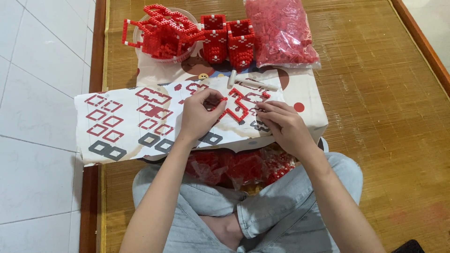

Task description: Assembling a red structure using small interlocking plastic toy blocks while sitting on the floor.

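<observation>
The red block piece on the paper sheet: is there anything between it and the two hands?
Nothing visible does. The left hand and the right hand both already touch the red block piece with their fingertips, on the paper sheet. The small white hammer lies behind it, apart.
</observation>
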